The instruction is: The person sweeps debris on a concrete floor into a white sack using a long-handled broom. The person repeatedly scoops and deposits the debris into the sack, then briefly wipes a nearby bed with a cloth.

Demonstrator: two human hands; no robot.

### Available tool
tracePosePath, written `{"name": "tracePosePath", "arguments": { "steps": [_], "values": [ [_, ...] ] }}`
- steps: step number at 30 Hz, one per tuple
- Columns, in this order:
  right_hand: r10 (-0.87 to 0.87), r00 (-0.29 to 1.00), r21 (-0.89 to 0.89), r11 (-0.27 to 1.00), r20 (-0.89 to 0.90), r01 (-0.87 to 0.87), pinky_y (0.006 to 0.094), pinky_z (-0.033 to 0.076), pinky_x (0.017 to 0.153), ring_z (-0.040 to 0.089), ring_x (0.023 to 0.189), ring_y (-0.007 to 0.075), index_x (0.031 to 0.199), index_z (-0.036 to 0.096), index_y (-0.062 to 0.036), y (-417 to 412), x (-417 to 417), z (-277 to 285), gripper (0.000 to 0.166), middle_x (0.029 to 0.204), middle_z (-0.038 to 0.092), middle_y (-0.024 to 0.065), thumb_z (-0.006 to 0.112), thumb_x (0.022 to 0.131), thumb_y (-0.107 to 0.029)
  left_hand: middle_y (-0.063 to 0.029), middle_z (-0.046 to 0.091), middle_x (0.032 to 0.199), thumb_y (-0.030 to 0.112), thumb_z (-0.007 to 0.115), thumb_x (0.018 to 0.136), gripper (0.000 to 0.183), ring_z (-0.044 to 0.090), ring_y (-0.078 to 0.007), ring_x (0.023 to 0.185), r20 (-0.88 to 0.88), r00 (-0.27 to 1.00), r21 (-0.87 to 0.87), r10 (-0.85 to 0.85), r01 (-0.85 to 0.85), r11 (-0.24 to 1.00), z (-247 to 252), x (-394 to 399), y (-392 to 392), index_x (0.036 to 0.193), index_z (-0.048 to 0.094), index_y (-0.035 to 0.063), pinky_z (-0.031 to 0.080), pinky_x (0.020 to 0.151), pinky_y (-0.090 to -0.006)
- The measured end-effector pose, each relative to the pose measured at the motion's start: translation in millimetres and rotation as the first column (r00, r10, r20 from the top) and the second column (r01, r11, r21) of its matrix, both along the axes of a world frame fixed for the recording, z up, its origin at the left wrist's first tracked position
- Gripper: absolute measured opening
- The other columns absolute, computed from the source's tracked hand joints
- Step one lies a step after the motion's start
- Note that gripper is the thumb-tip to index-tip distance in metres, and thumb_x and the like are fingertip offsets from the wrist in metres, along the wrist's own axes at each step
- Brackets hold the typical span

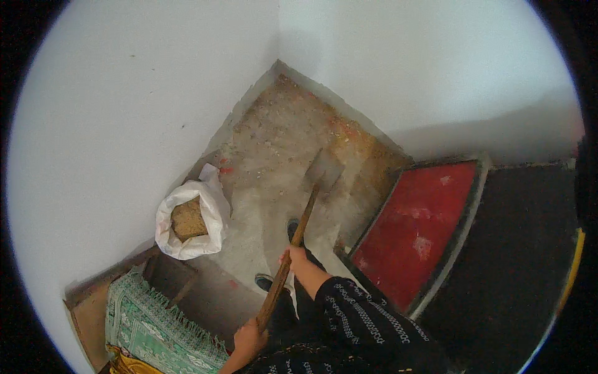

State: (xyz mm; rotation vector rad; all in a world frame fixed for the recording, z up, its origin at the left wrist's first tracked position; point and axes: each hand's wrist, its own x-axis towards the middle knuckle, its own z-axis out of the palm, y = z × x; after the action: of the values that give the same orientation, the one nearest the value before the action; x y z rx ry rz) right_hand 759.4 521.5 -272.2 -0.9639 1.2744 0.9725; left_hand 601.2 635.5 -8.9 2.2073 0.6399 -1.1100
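Note:
A shovel with a long wooden handle (279,283) slants away from me over the concrete floor. Near the handle's rear end my left hand (250,337) is wrapped around it. Farther up the shaft, about mid-length, my right hand (296,260) grips it too. The flat metal blade (325,173) is low over the floor, slightly blurred; whether it touches the ground I cannot tell. To the left stands a white woven sack (211,236) with its mouth rolled back, and tan grain-like material (188,219) shows inside.
White walls (117,117) meet in the far corner, above floor littered with crumbs (285,121). At right is a dark-framed red panel (416,219) beside a black surface (518,233). A wooden piece of furniture (88,322) with a green fringed cloth (149,322) stands at lower left.

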Motion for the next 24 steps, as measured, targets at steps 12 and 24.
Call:
{"name": "tracePosePath", "arguments": {
  "steps": [12, 24],
  "values": [
    [0.176, 0.968, -0.044, 0.984, 0.176, -0.171, 0.0392, 0.045, 0.044, 0.048, 0.047, 0.0236, 0.075, 0.044, -0.0001, -67.7, 177.5, -37.1, 0.018, 0.056, 0.045, 0.0095, 0.044, 0.084, -0.016, -0.0243, 0.053, 0.083, 0.020, 0.054, 0.073, 0.046, 0.056, -0.0397, 0.073, -0.036, 0.997, -0.151, -0.066, 0.060, 0.987, -93.8, 147.9, -71.3, 0.108, 0.033, -0.0015, 0.047, 0.064, -0.0444],
    [0.037, 0.977, -0.123, 0.992, 0.208, -0.012, 0.0384, 0.041, 0.042, 0.046, 0.044, 0.0236, 0.069, 0.044, -0.0009, -77.0, 119.4, -79.7, 0.012, 0.056, 0.047, 0.0113, 0.047, 0.078, -0.009, -0.0207, 0.051, 0.096, 0.020, 0.053, 0.074, 0.048, 0.054, -0.0395, 0.076, -0.066, 0.995, -0.171, 0.071, -0.081, 0.982, -162.3, 54.4, -66.4, 0.114, 0.032, 0.0047, 0.044, 0.066, -0.0471]
  ]
}}
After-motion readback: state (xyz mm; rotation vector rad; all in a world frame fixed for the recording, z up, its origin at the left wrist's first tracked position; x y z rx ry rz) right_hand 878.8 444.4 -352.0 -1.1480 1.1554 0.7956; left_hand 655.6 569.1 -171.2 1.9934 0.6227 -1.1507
